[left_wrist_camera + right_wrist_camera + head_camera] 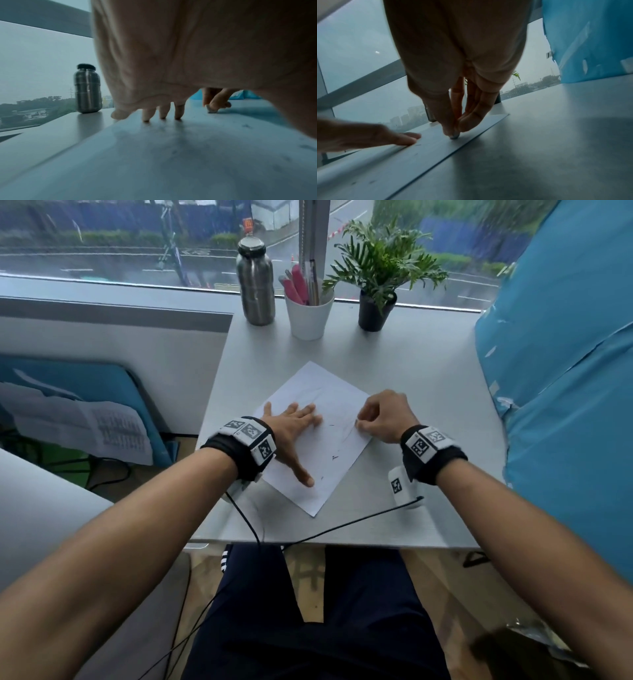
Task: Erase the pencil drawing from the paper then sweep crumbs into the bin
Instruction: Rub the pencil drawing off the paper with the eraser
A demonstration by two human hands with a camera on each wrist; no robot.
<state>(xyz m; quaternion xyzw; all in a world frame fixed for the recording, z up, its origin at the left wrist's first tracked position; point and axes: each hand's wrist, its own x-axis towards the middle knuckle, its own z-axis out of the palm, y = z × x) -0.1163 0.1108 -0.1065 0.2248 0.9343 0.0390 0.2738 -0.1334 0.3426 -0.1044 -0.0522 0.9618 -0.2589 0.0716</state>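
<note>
A white sheet of paper (318, 446) lies turned like a diamond on the grey table (428, 392). Faint pencil lines and a few dark specks (334, 457) show on it. My left hand (291, 426) lies flat on the paper's left half with its fingers spread, and their tips (163, 115) press on the sheet (171, 155). My right hand (359, 424) pinches a small grey eraser (454, 137) between thumb and fingers. The eraser's tip (212, 110) touches the paper (419, 155) near its right edge. No bin is plainly in view.
At the table's far edge by the window stand a steel bottle (257, 282), a white cup of pens (308, 313) and a potted plant (376, 302). A blue sheet (565, 405) hangs along the right side. Black cables (325, 532) run over the table's near edge.
</note>
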